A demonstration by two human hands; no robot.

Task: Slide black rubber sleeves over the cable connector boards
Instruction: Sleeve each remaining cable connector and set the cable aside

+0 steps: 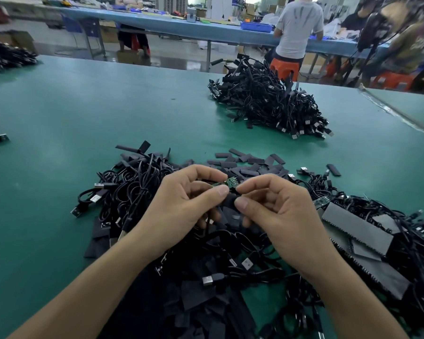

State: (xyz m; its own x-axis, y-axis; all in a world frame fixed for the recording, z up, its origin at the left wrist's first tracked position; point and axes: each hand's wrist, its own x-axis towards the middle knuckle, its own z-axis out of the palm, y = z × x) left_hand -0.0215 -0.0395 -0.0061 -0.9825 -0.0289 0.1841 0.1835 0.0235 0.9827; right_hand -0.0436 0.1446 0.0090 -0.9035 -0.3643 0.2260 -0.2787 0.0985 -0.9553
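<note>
My left hand (pixel 181 204) pinches a small green connector board (pixel 227 182) between thumb and forefinger. My right hand (pixel 277 209) pinches a black rubber sleeve (pixel 230 200) right beside the board, its fingertips meeting the left ones. Whether the sleeve is over the board's end I cannot tell. Both hands hover over a heap of black USB cables (pixel 132 192). Loose flat black sleeves (pixel 247 162) lie scattered just beyond my hands. Another bare green board (pixel 321 201) pokes out of the cables to the right.
A second pile of bundled black cables (pixel 267 104) sits at the back right of the green table (pixel 83 113). Grey toothed strips (pixel 357 231) lie on the cables at right. More flat sleeves (pixel 196 294) lie near my forearms. People work at a blue bench (pixel 171 28) behind.
</note>
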